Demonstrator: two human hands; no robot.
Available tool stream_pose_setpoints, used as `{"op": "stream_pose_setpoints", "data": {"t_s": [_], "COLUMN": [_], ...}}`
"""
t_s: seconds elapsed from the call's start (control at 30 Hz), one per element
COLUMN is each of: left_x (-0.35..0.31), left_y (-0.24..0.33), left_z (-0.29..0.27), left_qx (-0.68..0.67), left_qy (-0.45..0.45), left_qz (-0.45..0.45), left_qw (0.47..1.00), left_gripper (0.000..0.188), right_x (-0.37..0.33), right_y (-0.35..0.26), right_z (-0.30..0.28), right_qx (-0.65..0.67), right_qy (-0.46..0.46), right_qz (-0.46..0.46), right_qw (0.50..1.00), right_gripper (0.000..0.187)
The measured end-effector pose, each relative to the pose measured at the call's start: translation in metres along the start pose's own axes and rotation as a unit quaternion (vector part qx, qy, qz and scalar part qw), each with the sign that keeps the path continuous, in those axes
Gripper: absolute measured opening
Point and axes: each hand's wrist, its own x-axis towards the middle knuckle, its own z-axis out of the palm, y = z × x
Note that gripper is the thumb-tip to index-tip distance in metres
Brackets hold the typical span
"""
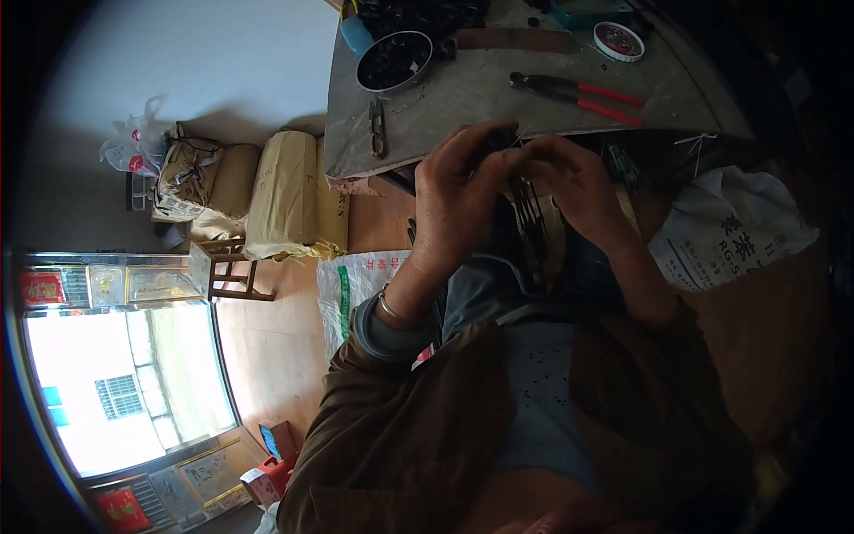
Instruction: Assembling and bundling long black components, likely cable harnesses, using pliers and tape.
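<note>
Both hands meet just in front of the table's near edge. My left hand (455, 187) is closed, its fingers curled round the small dark top end (503, 140) of a bundle of thin dark rods (530, 222). The rods hang down between my hands toward my lap. Close beside it, my right hand (578, 187) is pinched, its fingertips against those of the left. A thin, pale wire-like piece (525, 133) sticks up between the fingertips; which hand grips it is hidden.
On the grey table (463, 98) lie red-handled pliers (583, 93), dark pliers (377, 129), a pan of small black parts (394, 62) and a round white lid (618, 42). Another rod bundle (623, 169) and a white woven sack (734, 227) are at right. Wrapped bales (285, 196) stand left.
</note>
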Motion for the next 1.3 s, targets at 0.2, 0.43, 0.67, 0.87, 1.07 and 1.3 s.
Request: {"op": "stream_pose_setpoints", "data": {"t_s": [0.2,0.43,0.67,0.87,1.07,1.3], "left_x": [0.004,0.002,-0.002,-0.004,0.001,-0.004], "left_y": [-0.005,-0.003,-0.001,-0.016,-0.011,-0.016], "left_z": [-0.004,-0.005,-0.004,-0.005,-0.014,-0.012], "left_qx": [0.059,0.007,-0.040,-0.003,-0.139,-0.171], "left_qy": [-0.007,-0.022,-0.029,-0.045,-0.190,-0.215], "left_qz": [0.061,-0.003,-0.022,0.022,0.016,0.020], "left_qw": [0.996,1.000,0.999,0.999,0.972,0.961], "left_gripper": [0.025,0.024,0.020,0.020,0.026,0.030], "right_x": [0.000,-0.004,-0.008,-0.010,-0.013,-0.014], "right_y": [0.006,-0.008,-0.012,-0.017,-0.013,-0.013], "right_z": [0.005,0.004,0.001,0.001,0.001,0.003], "right_qx": [-0.077,-0.100,-0.089,-0.088,-0.094,-0.075], "right_qy": [-0.007,-0.024,-0.047,-0.078,-0.080,-0.113], "right_qz": [-0.036,-0.059,-0.042,-0.018,-0.018,-0.007], "right_qw": [0.996,0.993,0.994,0.993,0.992,0.991], "right_gripper": [0.012,0.010,0.008,0.008,0.010,0.012]}}
